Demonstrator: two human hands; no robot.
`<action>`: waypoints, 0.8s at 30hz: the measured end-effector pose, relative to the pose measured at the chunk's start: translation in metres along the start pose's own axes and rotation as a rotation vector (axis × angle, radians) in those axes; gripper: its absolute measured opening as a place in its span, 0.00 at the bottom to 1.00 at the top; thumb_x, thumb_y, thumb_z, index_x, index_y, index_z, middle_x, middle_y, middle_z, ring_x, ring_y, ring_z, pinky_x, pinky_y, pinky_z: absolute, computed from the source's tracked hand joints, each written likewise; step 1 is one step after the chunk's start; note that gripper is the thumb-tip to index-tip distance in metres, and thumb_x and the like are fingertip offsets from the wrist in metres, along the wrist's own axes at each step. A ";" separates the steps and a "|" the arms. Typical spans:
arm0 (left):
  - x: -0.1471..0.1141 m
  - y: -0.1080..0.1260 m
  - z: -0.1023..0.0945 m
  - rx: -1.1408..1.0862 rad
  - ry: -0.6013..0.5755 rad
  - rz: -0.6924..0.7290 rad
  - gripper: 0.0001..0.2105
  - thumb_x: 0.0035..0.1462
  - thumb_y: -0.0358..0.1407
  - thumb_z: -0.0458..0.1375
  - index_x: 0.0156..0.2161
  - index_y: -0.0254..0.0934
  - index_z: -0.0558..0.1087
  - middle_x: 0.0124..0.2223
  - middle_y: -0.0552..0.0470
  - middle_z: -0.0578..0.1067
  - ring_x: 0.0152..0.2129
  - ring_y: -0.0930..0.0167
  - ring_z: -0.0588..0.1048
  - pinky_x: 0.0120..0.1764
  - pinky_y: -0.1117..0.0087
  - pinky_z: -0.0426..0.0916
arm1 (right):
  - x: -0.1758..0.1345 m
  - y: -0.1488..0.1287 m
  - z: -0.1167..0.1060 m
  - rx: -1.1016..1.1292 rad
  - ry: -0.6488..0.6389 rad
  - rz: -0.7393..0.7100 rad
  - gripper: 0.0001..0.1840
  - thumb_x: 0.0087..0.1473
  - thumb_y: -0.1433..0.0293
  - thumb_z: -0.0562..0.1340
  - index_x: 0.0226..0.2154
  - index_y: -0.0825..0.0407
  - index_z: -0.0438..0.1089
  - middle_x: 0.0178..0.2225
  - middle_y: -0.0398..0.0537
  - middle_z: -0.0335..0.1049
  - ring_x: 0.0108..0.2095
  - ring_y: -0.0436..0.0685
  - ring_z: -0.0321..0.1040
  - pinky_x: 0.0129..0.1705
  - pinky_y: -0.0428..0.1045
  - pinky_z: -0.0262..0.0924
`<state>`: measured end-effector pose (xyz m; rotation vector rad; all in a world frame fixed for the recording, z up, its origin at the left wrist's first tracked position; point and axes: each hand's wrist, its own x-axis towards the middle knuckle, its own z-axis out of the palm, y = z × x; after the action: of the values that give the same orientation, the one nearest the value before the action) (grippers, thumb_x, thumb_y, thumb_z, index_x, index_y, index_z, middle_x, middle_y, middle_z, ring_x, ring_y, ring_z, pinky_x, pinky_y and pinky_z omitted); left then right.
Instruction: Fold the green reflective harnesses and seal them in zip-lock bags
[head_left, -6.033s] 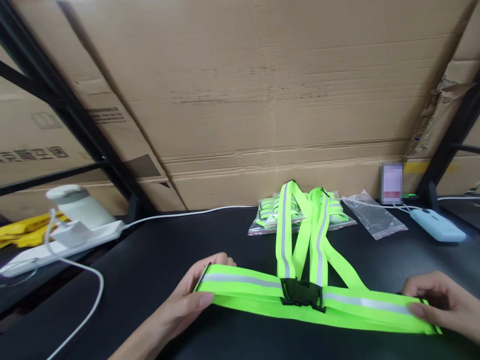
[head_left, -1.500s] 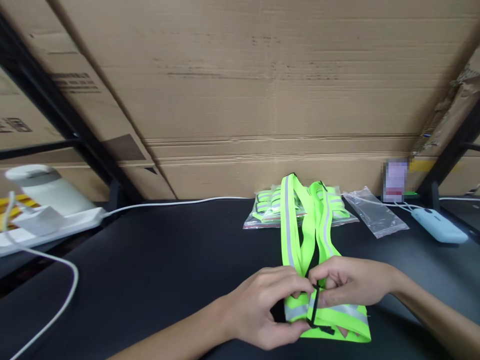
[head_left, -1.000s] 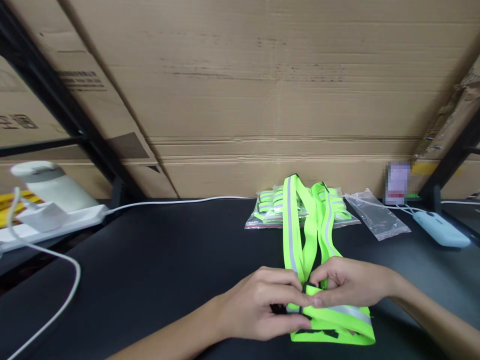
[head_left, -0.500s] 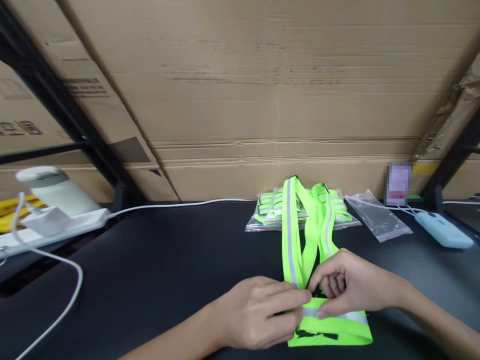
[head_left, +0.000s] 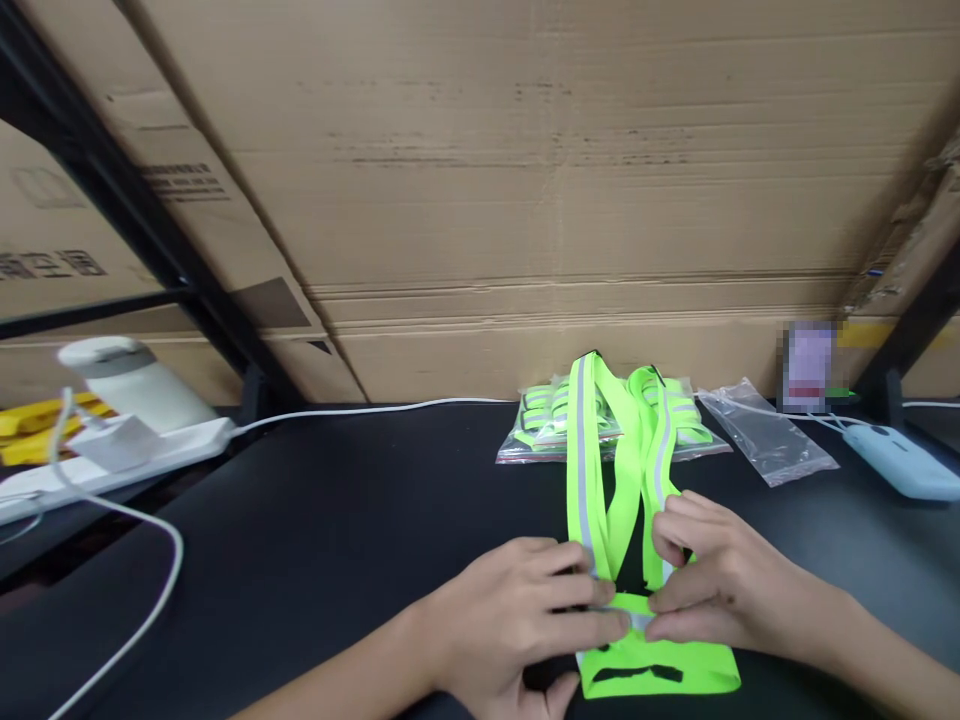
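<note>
A fluorescent yellow-green reflective vest (head_left: 628, 500), made of elastic straps with silver stripes, lies on the black table in front of me. Its straps run away from me, and a folded waist band (head_left: 697, 665) with black pieces on it crosses the near end. My left hand (head_left: 525, 615) rests its outstretched fingers on the left part of the band, the thumb apart and lower. At the band's upper edge, the thumb and forefinger of my right hand (head_left: 724, 580) pinch the material. The fingertips of both hands are close together over the silver stripe.
Behind the straps lie clear bags of similar vests (head_left: 540, 415). To their right are a flat clear bag (head_left: 772, 435) and a light blue power bank (head_left: 900, 462). A white bottle (head_left: 142, 380), a power strip (head_left: 195, 440) and a looping white cable (head_left: 176, 560) occupy the left.
My left fingers have straightened and spread over the band, and the thumb now shows. My right hand has shifted slightly right, pinching the band's upper edge. The view has turned slightly left.
</note>
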<state>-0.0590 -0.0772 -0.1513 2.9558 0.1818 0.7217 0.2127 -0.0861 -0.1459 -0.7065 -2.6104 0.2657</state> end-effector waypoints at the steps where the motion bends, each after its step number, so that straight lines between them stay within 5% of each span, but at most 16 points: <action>1: 0.000 -0.001 -0.001 -0.035 -0.002 -0.019 0.24 0.50 0.34 0.58 0.55 0.36 0.73 0.43 0.47 0.82 0.33 0.64 0.77 0.29 0.66 0.72 | -0.001 0.001 0.000 -0.011 -0.019 -0.009 0.20 0.66 0.55 0.62 0.30 0.47 0.82 0.27 0.44 0.66 0.31 0.53 0.62 0.36 0.50 0.52; 6: -0.003 -0.004 0.006 -0.011 0.048 0.045 0.21 0.61 0.42 0.61 0.55 0.31 0.72 0.43 0.43 0.82 0.35 0.64 0.80 0.31 0.66 0.75 | -0.004 0.000 0.000 0.053 -0.058 -0.008 0.28 0.70 0.52 0.54 0.29 0.49 0.80 0.19 0.41 0.65 0.23 0.51 0.60 0.28 0.49 0.45; 10: -0.007 -0.004 0.010 0.078 0.106 0.099 0.19 0.69 0.42 0.55 0.54 0.27 0.71 0.42 0.39 0.83 0.33 0.64 0.81 0.30 0.67 0.76 | -0.007 -0.010 -0.009 0.071 -0.075 0.075 0.30 0.54 0.40 0.64 0.33 0.49 0.81 0.21 0.41 0.64 0.22 0.52 0.60 0.26 0.48 0.46; 14: -0.006 -0.008 0.008 0.108 0.135 0.089 0.19 0.72 0.40 0.51 0.55 0.24 0.69 0.42 0.37 0.82 0.33 0.63 0.81 0.30 0.67 0.76 | -0.014 -0.011 -0.014 0.031 -0.017 0.061 0.38 0.43 0.39 0.70 0.45 0.50 0.80 0.26 0.45 0.68 0.25 0.55 0.64 0.28 0.48 0.55; 19: -0.007 -0.020 0.012 -0.040 0.280 -0.100 0.12 0.71 0.31 0.50 0.54 0.28 0.70 0.33 0.43 0.80 0.25 0.69 0.77 0.28 0.70 0.73 | -0.024 0.001 -0.007 -0.094 0.084 0.043 0.28 0.56 0.54 0.69 0.53 0.53 0.75 0.34 0.50 0.73 0.31 0.55 0.71 0.30 0.47 0.63; 24: -0.005 -0.020 0.015 -0.138 0.286 -0.278 0.10 0.69 0.31 0.51 0.48 0.32 0.74 0.33 0.47 0.80 0.27 0.71 0.79 0.32 0.74 0.74 | -0.024 0.001 -0.001 0.060 0.095 0.191 0.18 0.61 0.64 0.65 0.52 0.52 0.74 0.35 0.48 0.78 0.31 0.54 0.75 0.32 0.47 0.67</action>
<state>-0.0586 -0.0586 -0.1689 2.6124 0.5283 1.0601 0.2323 -0.0980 -0.1538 -0.9250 -2.4370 0.3568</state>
